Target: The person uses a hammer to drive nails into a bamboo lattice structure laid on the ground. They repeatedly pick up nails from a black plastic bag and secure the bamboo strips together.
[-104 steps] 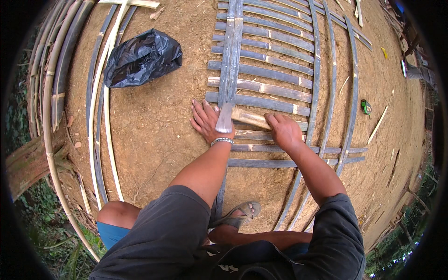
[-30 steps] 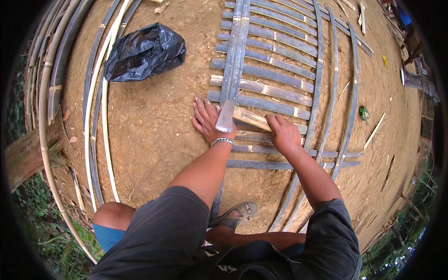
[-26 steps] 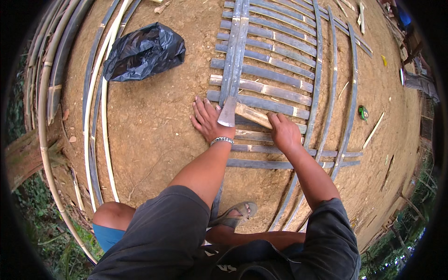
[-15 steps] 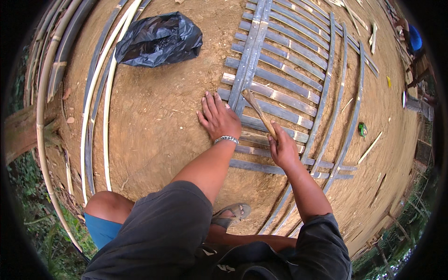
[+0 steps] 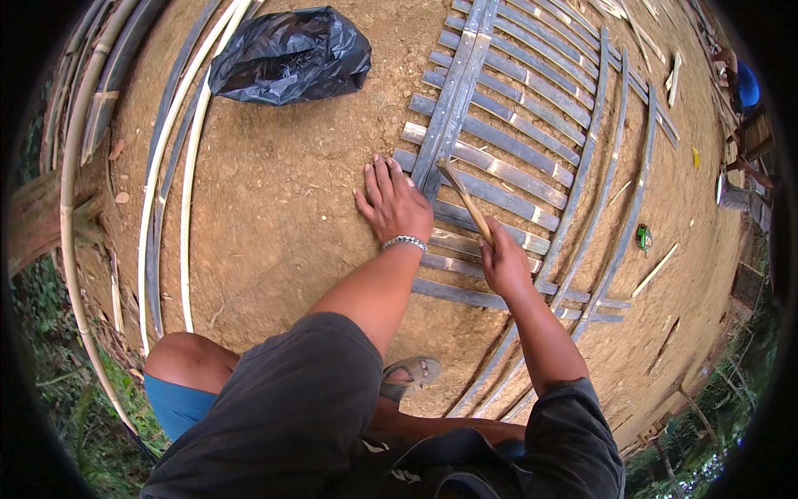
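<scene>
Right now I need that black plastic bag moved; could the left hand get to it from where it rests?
Probably yes: the left hand lies flat at the bamboo lattice's edge, and only bare dirt separates it from the black plastic bag, though it would take a stretch.

Head-worn fisheye looks steeply down, close over probably level ground (image 5: 274, 216).

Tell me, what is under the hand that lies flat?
The left hand presses on brown dirt ground at the edge of the woven bamboo slats. Whatever lies directly beneath the palm is covered.
</scene>
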